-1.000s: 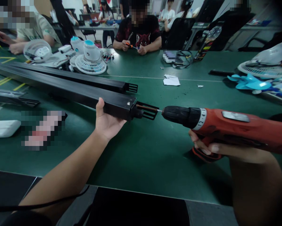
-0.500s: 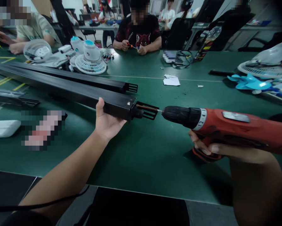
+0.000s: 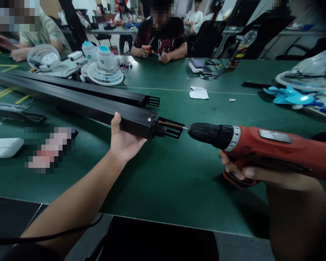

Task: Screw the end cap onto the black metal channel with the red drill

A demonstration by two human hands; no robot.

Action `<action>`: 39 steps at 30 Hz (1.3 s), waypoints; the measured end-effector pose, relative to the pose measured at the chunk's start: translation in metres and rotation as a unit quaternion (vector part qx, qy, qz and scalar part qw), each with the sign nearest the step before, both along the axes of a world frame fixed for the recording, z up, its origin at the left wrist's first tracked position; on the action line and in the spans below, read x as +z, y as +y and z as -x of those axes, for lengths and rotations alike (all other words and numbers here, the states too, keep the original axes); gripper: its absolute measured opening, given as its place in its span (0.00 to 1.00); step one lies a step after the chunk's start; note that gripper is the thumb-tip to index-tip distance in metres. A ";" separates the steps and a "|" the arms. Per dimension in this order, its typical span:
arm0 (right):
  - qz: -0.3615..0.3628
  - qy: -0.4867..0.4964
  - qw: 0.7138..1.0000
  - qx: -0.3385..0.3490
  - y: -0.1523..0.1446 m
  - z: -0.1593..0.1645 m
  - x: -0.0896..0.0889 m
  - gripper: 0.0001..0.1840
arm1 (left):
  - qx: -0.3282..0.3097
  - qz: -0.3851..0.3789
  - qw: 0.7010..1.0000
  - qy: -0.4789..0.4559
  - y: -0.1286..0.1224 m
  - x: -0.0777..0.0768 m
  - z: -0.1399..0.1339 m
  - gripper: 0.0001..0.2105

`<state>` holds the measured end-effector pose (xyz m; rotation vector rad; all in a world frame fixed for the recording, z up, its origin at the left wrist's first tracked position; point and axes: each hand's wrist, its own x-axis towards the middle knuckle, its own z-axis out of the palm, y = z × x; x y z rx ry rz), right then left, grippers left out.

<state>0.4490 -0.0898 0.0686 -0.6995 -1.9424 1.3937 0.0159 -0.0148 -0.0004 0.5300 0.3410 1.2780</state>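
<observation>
My left hand (image 3: 126,141) grips a long black rectangular bar (image 3: 97,105) near its right end, thumb up over the near side and fingers underneath. At that end sits a black slotted bracket (image 3: 176,129) beside a small dark knob (image 3: 159,131). My right hand (image 3: 239,170) is wrapped round the handle of a red and black power drill (image 3: 274,145), which points left. A thin bit (image 3: 174,125) runs from its chuck along the bracket to the bar's end; whether its tip touches a screw is hidden.
A second black bar (image 3: 119,93) lies behind the held one. White fan parts (image 3: 104,72) stand at the back left, with blue fan blades (image 3: 289,95) at the right. White paper (image 3: 199,93) lies on the green table (image 3: 163,188). Across it, a person (image 3: 159,40) holds a screwdriver.
The drill appears very slightly farther right, with its bit still at the bar's end. My left hand and the bar stay nearly in place.
</observation>
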 end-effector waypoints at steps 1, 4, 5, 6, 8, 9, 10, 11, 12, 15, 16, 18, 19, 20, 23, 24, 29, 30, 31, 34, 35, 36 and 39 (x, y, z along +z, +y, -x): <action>0.001 -0.003 1.000 -0.001 0.000 0.000 0.001 0.12 | 0.003 0.000 1.000 0.002 0.000 0.000 -0.001 0.43; 0.002 -0.004 1.000 -0.004 0.001 0.000 0.002 0.12 | 0.010 0.000 1.000 0.007 -0.001 0.001 -0.002 0.43; 0.000 -0.004 1.000 -0.003 0.000 0.000 0.003 0.13 | 0.011 0.000 1.000 0.008 -0.001 0.001 -0.003 0.44; -0.002 -0.003 1.000 -0.004 0.000 0.000 0.003 0.13 | 0.011 0.000 1.000 0.008 -0.001 0.001 -0.003 0.44; -0.005 -0.004 1.000 -0.006 0.000 0.000 0.002 0.12 | 0.013 0.000 1.000 0.009 -0.001 0.001 -0.002 0.44; -0.003 -0.005 1.000 -0.007 -0.001 0.000 0.001 0.12 | 0.013 0.001 1.000 0.009 -0.001 0.000 -0.002 0.44; 0.001 -0.004 1.000 -0.009 -0.001 0.000 0.000 0.12 | 0.014 0.002 1.000 0.009 -0.001 0.000 -0.002 0.44; 0.006 0.000 1.000 -0.012 -0.002 0.000 -0.001 0.12 | 0.013 0.003 1.000 0.009 -0.001 0.000 -0.002 0.44; 0.012 0.007 1.000 -0.014 -0.002 0.000 -0.003 0.13 | 0.013 0.003 1.000 0.009 -0.001 0.000 -0.002 0.44; 0.025 0.020 0.999 -0.021 -0.004 -0.002 -0.007 0.13 | 0.017 0.003 1.000 0.012 -0.002 0.001 -0.003 0.43; 0.025 0.019 0.999 -0.022 -0.004 -0.003 -0.008 0.13 | 0.020 0.005 1.000 0.014 -0.003 0.002 -0.004 0.43; 0.024 0.017 0.999 -0.022 -0.004 -0.004 -0.009 0.13 | 0.028 0.009 0.999 0.020 -0.004 0.003 -0.006 0.43; 0.024 0.018 0.999 -0.023 -0.004 -0.004 -0.010 0.13 | 0.030 0.011 0.999 0.022 -0.004 0.004 -0.006 0.43; 0.024 0.020 0.999 -0.024 -0.004 -0.004 -0.010 0.14 | 0.031 0.012 0.999 0.023 -0.004 0.004 -0.006 0.44; 0.025 0.022 0.999 -0.029 -0.004 -0.004 -0.010 0.15 | 0.022 0.008 1.000 0.018 -0.004 0.004 -0.005 0.44; 0.027 0.022 0.999 -0.032 -0.004 -0.004 -0.010 0.15 | 0.018 0.006 1.000 0.016 -0.003 0.004 -0.004 0.44; 0.028 0.007 0.999 -0.033 -0.005 -0.006 -0.009 0.15 | 0.003 0.002 1.000 0.014 -0.002 0.001 0.000 0.46; 0.022 0.007 0.999 -0.036 -0.005 -0.006 -0.009 0.15 | -0.002 0.000 1.000 0.013 -0.001 0.001 0.001 0.46; 0.017 0.009 0.999 -0.037 -0.005 -0.006 -0.009 0.15 | -0.005 -0.002 1.000 0.012 -0.001 0.001 0.001 0.46; 0.020 0.013 0.999 -0.032 -0.004 -0.005 -0.007 0.15 | 0.001 -0.004 1.000 0.014 -0.001 0.001 0.000 0.44; 0.024 0.009 0.999 -0.027 -0.003 -0.004 -0.006 0.14 | 0.006 -0.003 1.000 0.017 -0.001 0.001 -0.001 0.44; 0.026 0.007 0.999 -0.021 -0.003 -0.004 -0.005 0.14 | 0.011 -0.001 1.000 0.019 -0.001 0.001 -0.001 0.43; 0.030 0.011 0.999 -0.021 -0.003 -0.003 -0.005 0.14 | 0.009 0.001 1.000 0.016 -0.001 0.002 -0.001 0.43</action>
